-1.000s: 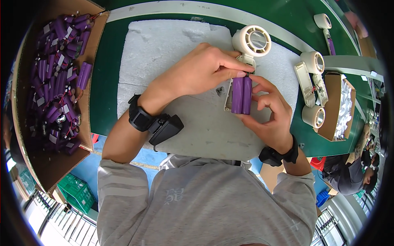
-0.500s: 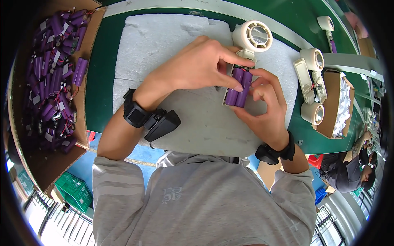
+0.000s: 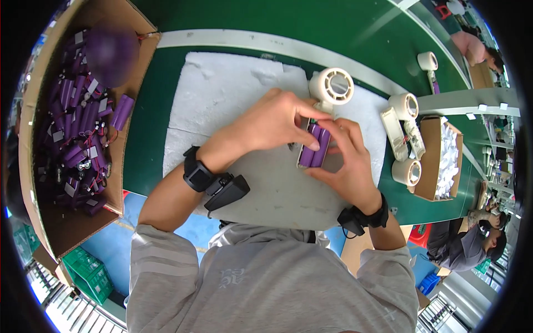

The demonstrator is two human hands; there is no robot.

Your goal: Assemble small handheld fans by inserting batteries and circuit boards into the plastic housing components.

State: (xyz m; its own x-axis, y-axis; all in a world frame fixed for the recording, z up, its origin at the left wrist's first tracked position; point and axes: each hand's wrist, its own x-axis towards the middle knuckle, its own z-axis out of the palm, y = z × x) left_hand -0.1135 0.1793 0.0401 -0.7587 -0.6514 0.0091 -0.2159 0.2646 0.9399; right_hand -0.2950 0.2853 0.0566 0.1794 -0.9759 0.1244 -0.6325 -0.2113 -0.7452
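A cream handheld fan (image 3: 331, 86) lies on the foam pad with its round head away from me. Its handle is open, and a purple two-cell battery pack (image 3: 312, 147) sits in it. My left hand (image 3: 272, 122) holds the pack from the left, the thumb pressing on the cells and the index finger at their top end, near the fan's neck. On the other side my right hand (image 3: 350, 161) grips the handle, thumb at the bottom end and fingers bent at the upper right edge. The fingers partly hide the parts at the neck.
A cardboard box (image 3: 125, 161) at the left holds many purple battery packs. White foam (image 3: 222, 83) and a grey sheet (image 3: 255, 188) cover the green bench (image 3: 147, 139) before me. More fan parts (image 3: 395, 133) lie at the right, beside a box of small white pieces (image 3: 430, 166). People sit farther off.
The whole view has shifted, so the bench appears lower. My right fingers have moved up toward the top of the battery pack, close to my left index finger. Both hands stay on the fan.
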